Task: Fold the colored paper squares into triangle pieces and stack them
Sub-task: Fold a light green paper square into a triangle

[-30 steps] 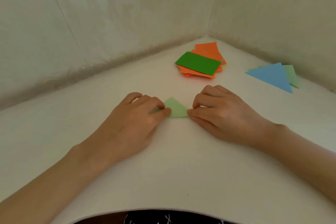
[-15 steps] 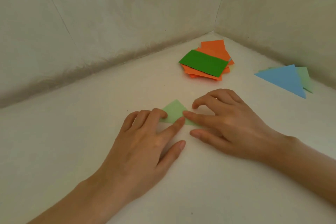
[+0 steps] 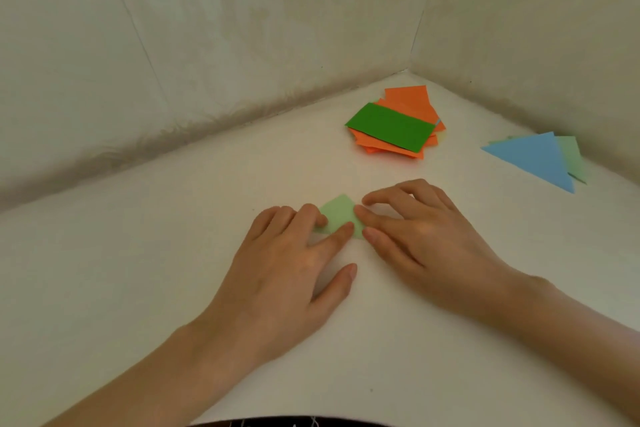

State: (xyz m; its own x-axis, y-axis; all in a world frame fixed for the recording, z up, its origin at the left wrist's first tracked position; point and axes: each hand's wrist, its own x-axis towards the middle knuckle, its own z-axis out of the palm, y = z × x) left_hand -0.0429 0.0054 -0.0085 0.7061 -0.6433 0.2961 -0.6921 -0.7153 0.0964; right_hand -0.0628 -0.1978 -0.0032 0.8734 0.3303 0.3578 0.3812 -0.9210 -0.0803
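Soft, even, rather dim light with a warm yellowish cast fills the scene; its source cannot be told. The orange paper stack (image 3: 407, 99) looks matte and casts only a thin shadow along its near side. Nearer than the stack, the left hand (image 3: 287, 263) and right hand (image 3: 426, 236) throw faint, blurred shadows onto the white table (image 3: 173, 253). Behind the stack, the foot of the wall (image 3: 242, 45) is darker. Far nearer than the stack, the table's edge bows with wide-angle distortion. Detail is slightly soft throughout.
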